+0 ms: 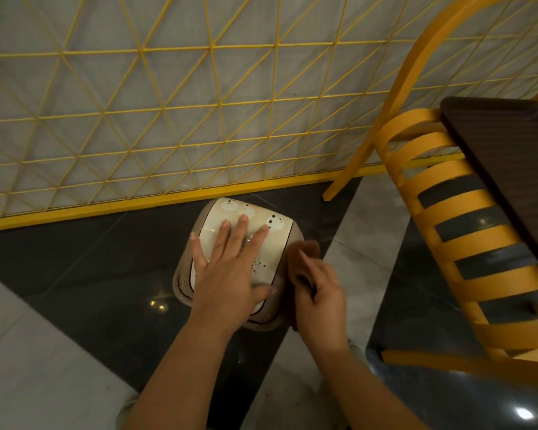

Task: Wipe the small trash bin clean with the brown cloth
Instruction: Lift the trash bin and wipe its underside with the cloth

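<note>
A small beige trash bin (274, 231) with a cream, dark-speckled lid stands on the dark floor near the yellow grid fence. My left hand (227, 268) lies flat on the lid with its fingers spread, pressing down on it. My right hand (319, 293) grips the brown cloth (305, 252) and holds it against the bin's right side. The cloth is slightly blurred. My hands hide part of the lid and the bin's right wall.
A yellow wire grid fence (199, 119) with a yellow base bar runs behind the bin. A yellow slatted chair (448, 212) stands to the right with a dark brown tray (503, 156) on its seat. The floor has black and grey glossy tiles.
</note>
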